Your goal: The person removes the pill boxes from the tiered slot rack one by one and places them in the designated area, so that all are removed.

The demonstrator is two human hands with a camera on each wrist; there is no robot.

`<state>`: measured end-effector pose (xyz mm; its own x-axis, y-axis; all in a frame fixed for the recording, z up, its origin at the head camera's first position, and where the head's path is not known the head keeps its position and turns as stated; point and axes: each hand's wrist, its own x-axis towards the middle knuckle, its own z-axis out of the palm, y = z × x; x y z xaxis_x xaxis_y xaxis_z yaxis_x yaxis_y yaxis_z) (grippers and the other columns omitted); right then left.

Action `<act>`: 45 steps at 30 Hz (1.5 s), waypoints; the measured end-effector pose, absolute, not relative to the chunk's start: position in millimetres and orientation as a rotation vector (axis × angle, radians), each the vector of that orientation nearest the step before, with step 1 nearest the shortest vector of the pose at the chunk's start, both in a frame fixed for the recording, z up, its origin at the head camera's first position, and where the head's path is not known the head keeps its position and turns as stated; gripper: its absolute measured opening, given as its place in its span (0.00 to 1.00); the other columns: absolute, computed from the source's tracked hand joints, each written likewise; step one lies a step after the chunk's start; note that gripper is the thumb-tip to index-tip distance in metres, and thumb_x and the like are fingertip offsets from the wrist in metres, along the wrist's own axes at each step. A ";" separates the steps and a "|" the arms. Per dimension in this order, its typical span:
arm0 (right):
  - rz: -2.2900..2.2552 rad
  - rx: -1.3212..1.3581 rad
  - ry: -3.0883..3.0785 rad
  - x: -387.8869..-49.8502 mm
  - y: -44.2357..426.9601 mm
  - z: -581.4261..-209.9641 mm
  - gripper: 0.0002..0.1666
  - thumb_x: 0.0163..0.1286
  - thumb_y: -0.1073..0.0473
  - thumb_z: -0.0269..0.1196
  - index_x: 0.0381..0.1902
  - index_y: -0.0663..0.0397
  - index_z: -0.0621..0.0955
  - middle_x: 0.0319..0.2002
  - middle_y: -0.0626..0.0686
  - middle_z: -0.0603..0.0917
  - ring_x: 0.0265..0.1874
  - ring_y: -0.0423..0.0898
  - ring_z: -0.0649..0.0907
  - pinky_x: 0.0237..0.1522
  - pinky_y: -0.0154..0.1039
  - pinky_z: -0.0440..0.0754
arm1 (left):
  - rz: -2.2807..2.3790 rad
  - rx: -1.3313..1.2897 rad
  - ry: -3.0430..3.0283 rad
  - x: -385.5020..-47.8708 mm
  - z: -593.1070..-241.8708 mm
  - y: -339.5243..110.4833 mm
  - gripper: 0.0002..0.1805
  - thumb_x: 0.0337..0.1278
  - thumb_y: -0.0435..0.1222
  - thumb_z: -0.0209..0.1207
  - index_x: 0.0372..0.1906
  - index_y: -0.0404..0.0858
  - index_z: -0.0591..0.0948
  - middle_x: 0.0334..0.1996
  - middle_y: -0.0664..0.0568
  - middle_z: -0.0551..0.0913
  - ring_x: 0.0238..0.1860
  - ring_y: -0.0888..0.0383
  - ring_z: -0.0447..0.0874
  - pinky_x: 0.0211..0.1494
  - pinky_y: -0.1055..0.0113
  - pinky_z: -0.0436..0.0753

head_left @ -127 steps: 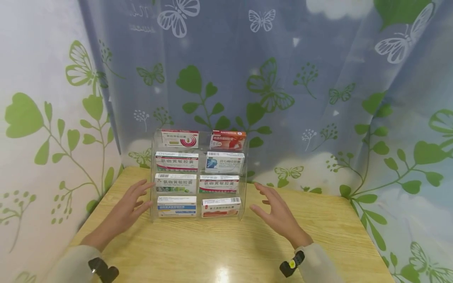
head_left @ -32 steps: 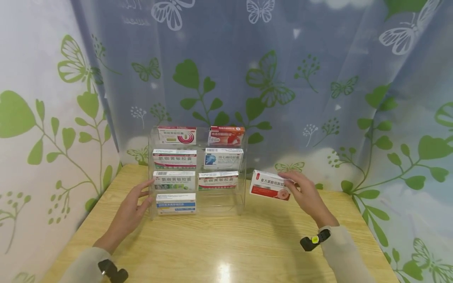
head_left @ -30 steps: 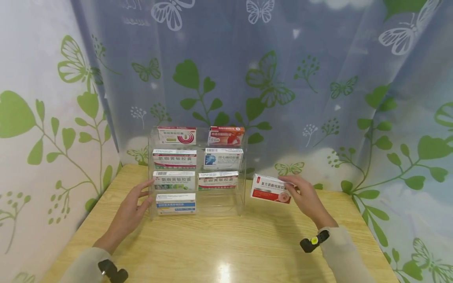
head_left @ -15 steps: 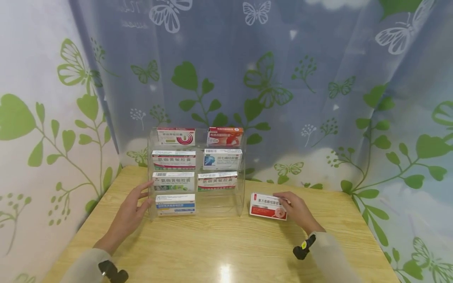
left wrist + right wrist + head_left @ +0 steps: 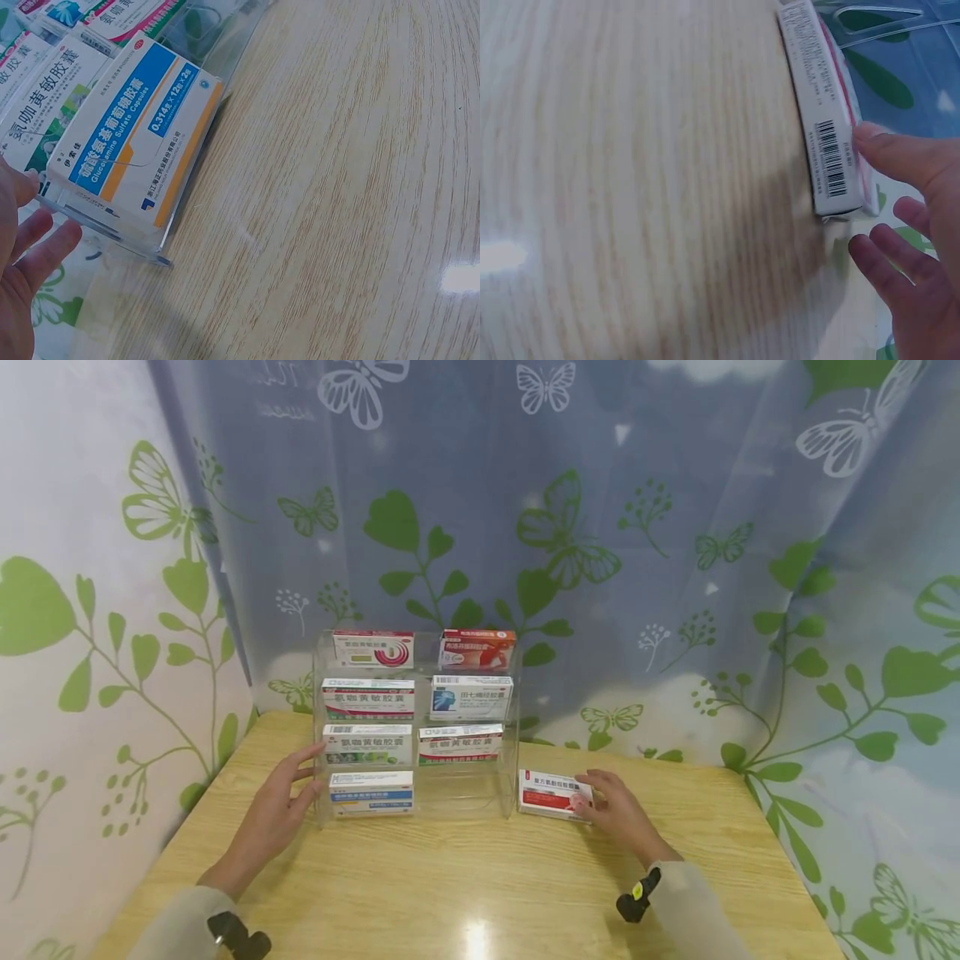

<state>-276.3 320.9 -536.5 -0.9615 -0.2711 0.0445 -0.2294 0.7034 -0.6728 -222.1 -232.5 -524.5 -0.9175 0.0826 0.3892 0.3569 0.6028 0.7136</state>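
Note:
In the head view, my right hand [image 5: 618, 814] is at the right end of a red-and-white box [image 5: 547, 795], one digit on its face and another at its upper corner. The box rests on the table, right beside the clear rack [image 5: 461, 789]. In the right wrist view, one digit touches the box [image 5: 831, 150] near its barcode side; other fingers hang past its end, and no finger behind it shows. My left hand [image 5: 268, 814] touches the rack's left side with extended fingers. In the left wrist view, a blue-and-white box [image 5: 142, 120] sits in the rack near those fingers.
The rack holds several medicine boxes in two columns. Its bottom right slot has no box. A patterned curtain [image 5: 480, 527] stands behind and beside the wooden table [image 5: 420, 885].
Since the earliest frame, the red-and-white box has left the bottom right slot in my right hand. It was lowered to the table, then moved left against or beside the rack. My left hand stays there.

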 end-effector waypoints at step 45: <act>-1.441 -0.796 2.787 -260.5 193.1 -476.7 0.25 0.79 0.58 0.70 0.70 0.53 0.82 0.66 0.54 0.86 0.63 0.57 0.86 0.63 0.55 0.90 | -1.224 -0.360 -2.519 -219.7 -524.3 -231.7 0.34 0.81 0.25 0.57 0.84 0.39 0.64 0.79 0.29 0.67 0.65 0.26 0.82 0.54 0.34 0.92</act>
